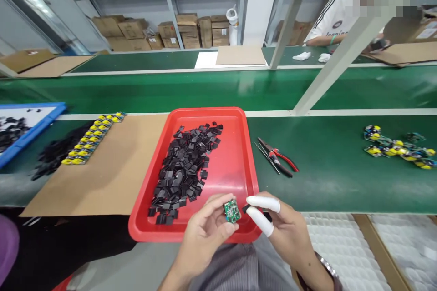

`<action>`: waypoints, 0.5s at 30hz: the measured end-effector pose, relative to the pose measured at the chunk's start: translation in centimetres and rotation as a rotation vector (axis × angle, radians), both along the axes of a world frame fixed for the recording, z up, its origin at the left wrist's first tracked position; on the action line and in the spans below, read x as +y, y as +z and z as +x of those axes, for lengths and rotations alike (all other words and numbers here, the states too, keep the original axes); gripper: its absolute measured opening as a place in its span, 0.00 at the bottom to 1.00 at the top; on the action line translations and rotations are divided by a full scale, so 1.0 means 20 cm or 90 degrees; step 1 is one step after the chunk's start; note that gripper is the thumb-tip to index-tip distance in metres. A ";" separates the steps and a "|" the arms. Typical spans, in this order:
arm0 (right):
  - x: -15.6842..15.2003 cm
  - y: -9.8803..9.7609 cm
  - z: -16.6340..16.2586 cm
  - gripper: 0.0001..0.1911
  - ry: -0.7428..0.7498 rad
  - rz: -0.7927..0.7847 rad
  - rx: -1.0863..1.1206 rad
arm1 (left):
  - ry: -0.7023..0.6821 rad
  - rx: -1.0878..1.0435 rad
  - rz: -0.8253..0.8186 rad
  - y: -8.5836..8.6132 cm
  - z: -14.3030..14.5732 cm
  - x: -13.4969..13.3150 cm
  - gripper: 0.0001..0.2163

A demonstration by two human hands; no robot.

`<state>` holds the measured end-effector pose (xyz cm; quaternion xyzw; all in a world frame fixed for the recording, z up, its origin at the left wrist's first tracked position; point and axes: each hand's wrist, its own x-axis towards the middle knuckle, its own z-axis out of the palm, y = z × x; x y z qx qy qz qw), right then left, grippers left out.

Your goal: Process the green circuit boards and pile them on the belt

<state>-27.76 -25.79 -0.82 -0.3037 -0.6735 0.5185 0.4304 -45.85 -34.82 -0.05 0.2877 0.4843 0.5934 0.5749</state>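
Observation:
My left hand [209,232] grips a small green circuit board [232,211] by its edges, thumb below and fingers above, its soldered face turned toward me. Just to the right, my right hand [278,223] wears white finger cots on thumb and index finger and pinches a small black piece [246,208]. A narrow gap separates that piece from the board. Both hands are over the front right part of a red tray [251,159]. Heaped along the tray's left side are many flat black pieces [184,168].
Pliers [280,157] and tweezers [268,158] lie right of the tray. Boards with yellow parts stand in rows [92,138] on cardboard [112,182] and in a pile [398,148] at right. A blue-edged tray [34,132] is far left. A co-worker [336,18] sits across the belt.

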 end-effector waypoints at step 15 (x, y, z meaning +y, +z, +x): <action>-0.02 0.04 -0.01 0.15 0.014 -0.005 0.047 | -0.028 0.106 -0.037 -0.01 0.02 0.03 0.20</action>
